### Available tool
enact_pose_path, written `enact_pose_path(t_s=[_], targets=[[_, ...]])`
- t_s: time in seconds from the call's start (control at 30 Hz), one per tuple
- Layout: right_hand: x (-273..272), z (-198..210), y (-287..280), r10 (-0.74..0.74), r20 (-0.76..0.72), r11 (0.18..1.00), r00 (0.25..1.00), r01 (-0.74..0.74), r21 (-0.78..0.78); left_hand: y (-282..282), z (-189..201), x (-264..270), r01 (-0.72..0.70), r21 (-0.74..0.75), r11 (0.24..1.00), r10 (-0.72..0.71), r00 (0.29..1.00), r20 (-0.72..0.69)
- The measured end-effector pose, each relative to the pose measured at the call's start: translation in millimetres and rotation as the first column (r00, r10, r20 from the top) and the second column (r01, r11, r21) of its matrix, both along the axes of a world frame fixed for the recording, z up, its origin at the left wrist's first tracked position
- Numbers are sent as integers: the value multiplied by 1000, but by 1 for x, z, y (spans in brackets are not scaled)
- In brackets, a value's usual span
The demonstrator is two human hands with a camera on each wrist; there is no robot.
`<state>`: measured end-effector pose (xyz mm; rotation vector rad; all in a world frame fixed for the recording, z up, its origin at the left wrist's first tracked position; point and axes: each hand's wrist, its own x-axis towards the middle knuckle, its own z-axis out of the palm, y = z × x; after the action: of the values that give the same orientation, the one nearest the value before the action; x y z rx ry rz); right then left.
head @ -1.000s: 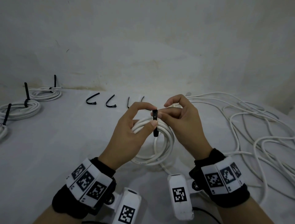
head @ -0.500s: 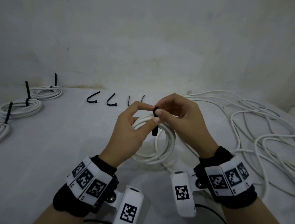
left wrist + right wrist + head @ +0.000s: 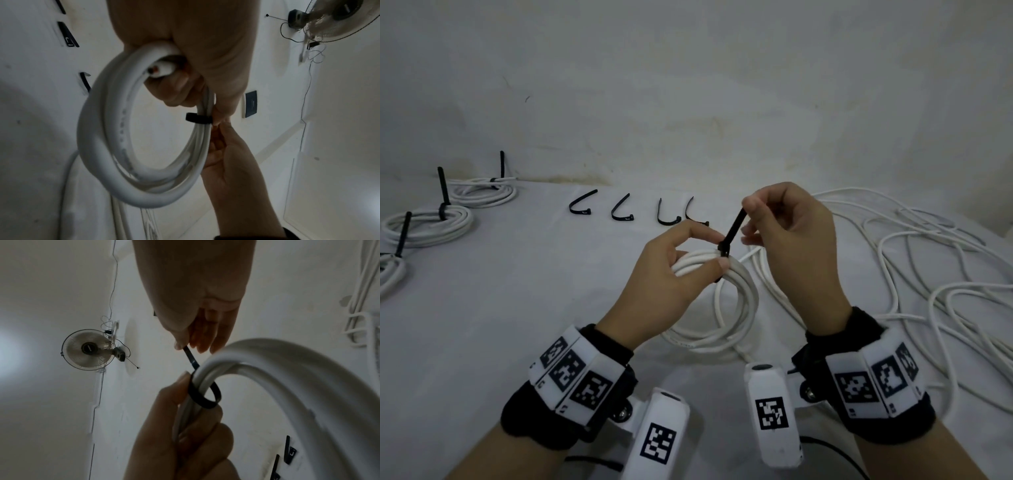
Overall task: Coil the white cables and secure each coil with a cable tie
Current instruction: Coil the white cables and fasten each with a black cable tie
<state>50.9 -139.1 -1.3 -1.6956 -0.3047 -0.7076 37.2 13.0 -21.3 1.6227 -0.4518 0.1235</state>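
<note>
A: What is the biggest thing here?
B: The table [image 3: 482, 325], white, with loose cable [image 3: 928, 274] sprawled over its right side and three tied coils [image 3: 428, 228] at the far left.

A: And the coil being worked on?
B: The coil [image 3: 736, 308] sits mid-table, its top lifted, its lower loops resting near the wrists. The left hand [image 3: 664, 277] grips the bundled strands, thumb and forefinger closed around them just beside the tie.

A: The other hand?
B: The right hand [image 3: 791, 233] pinches the free tail of the black cable tie [image 3: 732, 233], which slants up from the coil. The tie's loop [image 3: 205, 394] circles the strands with slack showing.

A: Anything smaller?
B: Four spare ties [image 3: 619, 210] lie in a row near the wall.
</note>
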Motion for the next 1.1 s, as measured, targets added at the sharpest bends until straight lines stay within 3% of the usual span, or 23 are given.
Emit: enact_pose_path(t_s=[0.1, 0.2, 0.33, 0.47, 0.6, 0.7, 0.77, 0.87, 1.1], targets=[[-1, -2, 5, 118, -62, 990, 991, -122, -64, 3, -1, 4, -36, 11, 999, 36, 999, -1], [1, -5, 5, 69, -35, 990, 997, -73, -117, 2, -4, 5, 1, 32, 999, 0, 1000, -26], [5, -4, -2, -21, 9, 1000, 1000, 21, 19, -2, -7, 4, 90, 38, 995, -88, 995, -48], [7, -3, -2, 23, 2, 996, 1000, -23, 84, 0, -6, 6, 80, 5, 997, -80, 995, -53], [8, -6, -3, 210, -143, 976, 967, -216, -23, 6, -7, 15, -30, -98, 995, 21, 995, -93], [5, -12, 3, 251, -206, 916, 946, -301, -266, 10, -7, 21, -103, -197, 975, 79, 989, -125], [4, -16, 8, 216, -116, 909, 969, -243, -337, 12, -8, 24, -106, -232, 967, 75, 988, -137], [6, -20, 7, 164, -16, 934, 986, -161, -320, 13, -10, 25, -70, -230, 971, 33, 987, -159], [14, -24, -3, 12, 83, 957, 996, 12, -289, 18, -14, 27, -38, -52, 998, 29, 988, -148]])
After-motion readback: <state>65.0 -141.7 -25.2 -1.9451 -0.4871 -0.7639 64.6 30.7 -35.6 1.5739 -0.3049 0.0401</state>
